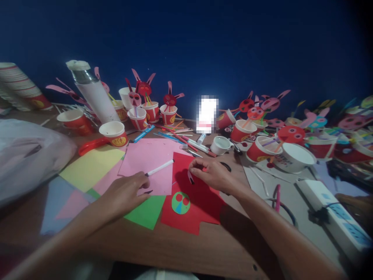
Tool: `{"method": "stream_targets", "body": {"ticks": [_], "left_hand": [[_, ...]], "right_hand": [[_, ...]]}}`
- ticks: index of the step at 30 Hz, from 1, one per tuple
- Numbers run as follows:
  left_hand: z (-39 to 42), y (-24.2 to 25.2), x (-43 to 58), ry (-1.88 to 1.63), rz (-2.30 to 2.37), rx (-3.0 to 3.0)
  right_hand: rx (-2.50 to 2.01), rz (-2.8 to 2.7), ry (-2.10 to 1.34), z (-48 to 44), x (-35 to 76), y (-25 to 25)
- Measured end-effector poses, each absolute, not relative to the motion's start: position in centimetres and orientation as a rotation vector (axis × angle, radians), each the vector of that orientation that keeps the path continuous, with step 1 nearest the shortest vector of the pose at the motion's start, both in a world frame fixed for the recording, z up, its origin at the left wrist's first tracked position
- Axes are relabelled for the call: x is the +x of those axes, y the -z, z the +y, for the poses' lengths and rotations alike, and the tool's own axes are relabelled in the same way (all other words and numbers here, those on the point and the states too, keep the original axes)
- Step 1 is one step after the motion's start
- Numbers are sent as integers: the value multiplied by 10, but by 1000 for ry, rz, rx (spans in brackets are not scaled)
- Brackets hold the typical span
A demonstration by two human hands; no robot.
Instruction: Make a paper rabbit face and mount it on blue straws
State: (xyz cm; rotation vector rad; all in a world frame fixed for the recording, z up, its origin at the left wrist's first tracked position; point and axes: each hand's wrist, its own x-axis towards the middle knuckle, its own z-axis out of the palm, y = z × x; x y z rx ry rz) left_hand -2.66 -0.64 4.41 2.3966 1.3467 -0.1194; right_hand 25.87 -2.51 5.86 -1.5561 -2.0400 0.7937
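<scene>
My left hand (125, 192) is closed round a white pen (159, 168) whose tip points right, over a pink paper sheet (148, 163). My right hand (211, 174) pinches a small pink ear-shaped paper piece (190, 178) above a red paper sheet (190, 202). A green paper disc (180, 202) with a blue and two red patches lies on that red sheet, just below both hands. Yellow paper (91, 165) and green paper (147, 212) lie under and beside the pink sheet.
Many red paper cups with paper rabbit faces on sticks (151, 105) crowd the back and right of the wooden table (175, 249). A tall white bottle (93, 91), a cup stack (20, 87), a white mug (220, 144), loose pens (186, 142), a power strip (332, 212) and a plastic bag (26, 155) surround the papers.
</scene>
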Motion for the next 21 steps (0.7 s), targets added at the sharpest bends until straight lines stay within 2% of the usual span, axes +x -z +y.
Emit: {"method": "stream_targets", "body": {"ticks": [21], "left_hand": [[-11, -50, -13, 26, 1293, 2159]], "right_hand": [[-1467, -2115, -864, -34, 239, -44]]}}
